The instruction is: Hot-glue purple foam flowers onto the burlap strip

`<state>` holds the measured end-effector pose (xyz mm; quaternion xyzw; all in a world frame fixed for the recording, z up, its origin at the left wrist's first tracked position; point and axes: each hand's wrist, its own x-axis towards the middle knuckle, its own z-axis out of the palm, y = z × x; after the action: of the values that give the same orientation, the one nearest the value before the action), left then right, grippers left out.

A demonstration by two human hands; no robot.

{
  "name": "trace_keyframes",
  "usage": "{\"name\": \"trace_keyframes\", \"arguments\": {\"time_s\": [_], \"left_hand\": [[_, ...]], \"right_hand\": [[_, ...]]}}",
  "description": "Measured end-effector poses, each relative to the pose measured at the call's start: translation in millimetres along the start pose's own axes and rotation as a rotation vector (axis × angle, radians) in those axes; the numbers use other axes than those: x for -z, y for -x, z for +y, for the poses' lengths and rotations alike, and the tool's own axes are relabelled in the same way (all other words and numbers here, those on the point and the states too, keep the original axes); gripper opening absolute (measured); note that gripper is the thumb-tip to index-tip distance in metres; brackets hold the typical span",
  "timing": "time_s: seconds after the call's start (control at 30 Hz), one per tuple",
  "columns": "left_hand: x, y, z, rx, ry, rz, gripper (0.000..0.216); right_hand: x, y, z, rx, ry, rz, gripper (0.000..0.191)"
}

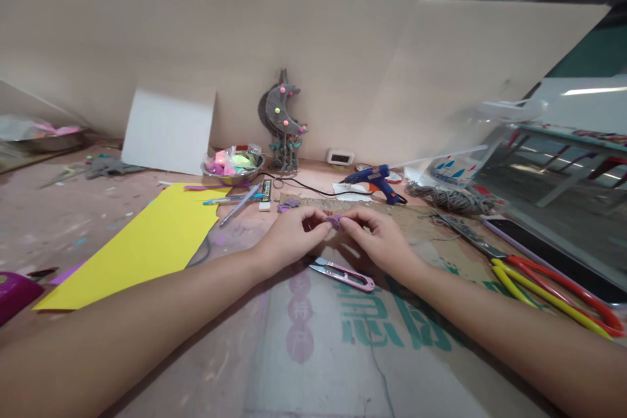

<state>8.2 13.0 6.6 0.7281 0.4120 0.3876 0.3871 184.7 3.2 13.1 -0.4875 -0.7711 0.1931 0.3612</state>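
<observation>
My left hand [292, 235] and my right hand [376, 236] meet over the middle of the table. Both pinch a small purple piece [335, 221] between thumb and fingertips, just above the cardboard sheet [343, 326]. Right under my hands lie pink thread snips [343, 273]. More small purple pieces [289, 204] sit just beyond my left hand.
A yellow paper sheet [151, 241] lies to the left, pens [240, 201] at its far corner. At the back stand a bowl of coloured bits [234, 166], a moon ornament [283, 119] and a blue glue gun [375, 181]. Grey twine [453, 198], red and yellow scissors [548, 287] and a phone [553, 258] lie right.
</observation>
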Motion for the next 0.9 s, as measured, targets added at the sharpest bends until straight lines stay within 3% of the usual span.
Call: {"name": "trace_keyframes", "arguments": {"time_s": [0.2,0.6,0.9], "left_hand": [[0.2,-1.3,-2.8,-0.023,0.0,0.03,0.018],[0.2,-1.5,-5.0,0.039,-0.015,0.012,0.016],[0.1,-1.8,-5.9,0.024,-0.035,0.019,0.018]], "right_hand": [[-2.4,-1.9,3.7,0.003,0.068,-0.057,0.022],[-0.3,1.2,0.4,-0.007,0.07,0.123,0.02],[0.5,2.1,-1.6,0.072,0.108,0.163,0.017]]}}
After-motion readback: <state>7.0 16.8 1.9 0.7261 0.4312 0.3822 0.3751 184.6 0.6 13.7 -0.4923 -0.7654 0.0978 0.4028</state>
